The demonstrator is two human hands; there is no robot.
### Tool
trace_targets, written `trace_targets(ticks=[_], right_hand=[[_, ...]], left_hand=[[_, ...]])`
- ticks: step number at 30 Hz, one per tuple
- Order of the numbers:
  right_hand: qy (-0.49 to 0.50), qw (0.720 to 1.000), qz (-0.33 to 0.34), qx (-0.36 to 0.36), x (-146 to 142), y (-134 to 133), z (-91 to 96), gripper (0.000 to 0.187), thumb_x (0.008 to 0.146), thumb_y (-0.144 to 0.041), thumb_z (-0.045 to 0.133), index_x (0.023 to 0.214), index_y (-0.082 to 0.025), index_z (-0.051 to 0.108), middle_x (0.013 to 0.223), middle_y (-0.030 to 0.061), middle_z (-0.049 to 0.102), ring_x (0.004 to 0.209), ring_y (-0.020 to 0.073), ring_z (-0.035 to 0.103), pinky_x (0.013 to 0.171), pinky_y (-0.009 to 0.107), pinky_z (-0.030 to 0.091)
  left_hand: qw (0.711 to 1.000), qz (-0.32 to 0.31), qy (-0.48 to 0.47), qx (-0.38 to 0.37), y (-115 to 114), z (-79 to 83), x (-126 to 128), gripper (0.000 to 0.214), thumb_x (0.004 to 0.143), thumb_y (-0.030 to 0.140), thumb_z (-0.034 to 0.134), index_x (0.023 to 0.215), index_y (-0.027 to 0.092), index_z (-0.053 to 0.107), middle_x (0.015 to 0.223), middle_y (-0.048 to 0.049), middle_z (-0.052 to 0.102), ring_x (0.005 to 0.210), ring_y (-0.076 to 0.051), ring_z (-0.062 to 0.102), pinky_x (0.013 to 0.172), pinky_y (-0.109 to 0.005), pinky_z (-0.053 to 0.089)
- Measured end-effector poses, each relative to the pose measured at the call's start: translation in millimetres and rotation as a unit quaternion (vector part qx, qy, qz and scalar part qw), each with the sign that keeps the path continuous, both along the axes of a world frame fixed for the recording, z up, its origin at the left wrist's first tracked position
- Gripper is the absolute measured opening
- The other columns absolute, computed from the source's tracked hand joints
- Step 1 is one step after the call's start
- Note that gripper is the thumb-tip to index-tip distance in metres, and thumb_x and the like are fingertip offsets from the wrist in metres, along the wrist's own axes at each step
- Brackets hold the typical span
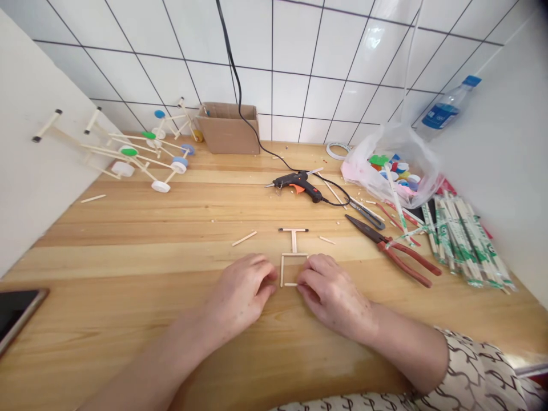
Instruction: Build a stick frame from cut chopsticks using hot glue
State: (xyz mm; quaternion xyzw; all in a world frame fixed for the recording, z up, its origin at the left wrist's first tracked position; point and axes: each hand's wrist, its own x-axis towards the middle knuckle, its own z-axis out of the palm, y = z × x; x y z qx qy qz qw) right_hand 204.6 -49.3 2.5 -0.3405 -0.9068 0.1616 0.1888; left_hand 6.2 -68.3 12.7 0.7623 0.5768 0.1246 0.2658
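Between my hands, thin wooden sticks [282, 271] lie in a square outline on the table. Above it a T-shaped stick piece [294, 241] with dark-tipped crossbar touches or nearly touches the top stick. My left hand [246, 288] rests just left of the square, fingers curled, thumb and forefinger apart, nothing visible between them. At the square's right side, my right hand [331, 294] has its fingers pinched on a stick there, mostly hidden by the fingertips. The short bottom stick [290, 284] runs up to those fingertips. Loose sticks [244, 238] lie on both sides of the T.
Behind are a black glue gun [299, 184] with its cord and a cardboard box [229, 128]. Stick cars with bottle-cap wheels [160, 186] stand left. Right are pliers [398, 251], a utility knife [367, 213], wrapped chopsticks [466, 240] and a bag of caps [394, 165]. A phone [19, 317] lies left.
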Motion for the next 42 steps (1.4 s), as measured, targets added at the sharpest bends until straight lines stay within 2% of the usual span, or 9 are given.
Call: trace_targets(ticks=[8, 20, 26, 30, 34, 42], right_hand=[[-0.025, 1.000, 0.005, 0.010, -2.1, -0.2, 0.6, 0.018, 0.083, -0.006, 0.048, 0.074, -0.012, 0.062, 0.079, 0.0090, 0.055, 0.076, 0.0197, 0.048, 0.069, 0.032, 0.043], [-0.023, 1.000, -0.002, 0.002, -1.1, -0.6, -0.6, 0.016, 0.084, -0.008, 0.049, 0.074, -0.012, 0.061, 0.078, 0.0089, 0.055, 0.076, 0.0200, 0.048, 0.069, 0.033, 0.043], [-0.023, 0.999, -0.031, 0.003, 3.6, 0.3, 13.1, 0.008, 0.076, -0.007, 0.058, 0.077, -0.014, 0.060, 0.081, 0.0077, 0.055, 0.076, 0.0201, 0.050, 0.067, 0.032, 0.044], [-0.068, 0.993, -0.080, -0.049, 12.7, 2.6, 20.6, 0.010, 0.072, -0.008, 0.064, 0.075, -0.016, 0.059, 0.079, 0.0043, 0.054, 0.073, 0.0181, 0.052, 0.064, 0.030, 0.043], [-0.114, 0.985, -0.091, -0.094, 17.2, 4.7, 19.2, 0.011, 0.074, -0.008, 0.063, 0.070, -0.017, 0.057, 0.078, 0.0030, 0.054, 0.074, 0.0174, 0.053, 0.066, 0.029, 0.042], [-0.120, 0.985, -0.076, -0.098, 13.9, 1.9, 15.8, 0.012, 0.076, -0.006, 0.059, 0.070, -0.016, 0.057, 0.077, 0.0030, 0.054, 0.074, 0.0165, 0.053, 0.066, 0.028, 0.042]], left_hand=[[1.000, 0.001, -0.004, -0.021, 1.4, -0.5, 3.6, 0.011, 0.077, 0.010, 0.061, 0.069, 0.018, 0.058, 0.077, -0.0008, 0.061, 0.078, -0.018, 0.058, 0.069, -0.027, 0.043], [1.000, 0.004, -0.003, -0.015, -1.0, -2.2, 6.9, 0.012, 0.077, 0.012, 0.062, 0.067, 0.018, 0.057, 0.074, 0.0001, 0.060, 0.076, -0.017, 0.057, 0.068, -0.026, 0.042], [1.000, 0.005, -0.003, -0.012, -2.3, 0.2, 7.5, 0.012, 0.077, 0.013, 0.061, 0.067, 0.018, 0.058, 0.074, -0.0002, 0.061, 0.076, -0.018, 0.057, 0.067, -0.027, 0.043], [1.000, 0.005, -0.010, -0.001, -2.3, -1.9, 8.1, 0.012, 0.076, 0.013, 0.062, 0.067, 0.018, 0.058, 0.074, -0.0001, 0.061, 0.075, -0.018, 0.057, 0.067, -0.028, 0.043], [1.000, 0.004, -0.011, -0.001, -2.4, -3.1, 8.9, 0.012, 0.077, 0.013, 0.062, 0.067, 0.018, 0.058, 0.074, -0.0002, 0.061, 0.076, -0.018, 0.057, 0.068, -0.028, 0.043], [1.000, -0.003, -0.003, -0.005, -3.0, -1.4, 10.3, 0.013, 0.079, 0.011, 0.060, 0.067, 0.017, 0.058, 0.075, -0.0011, 0.061, 0.077, -0.018, 0.057, 0.069, -0.028, 0.043]])
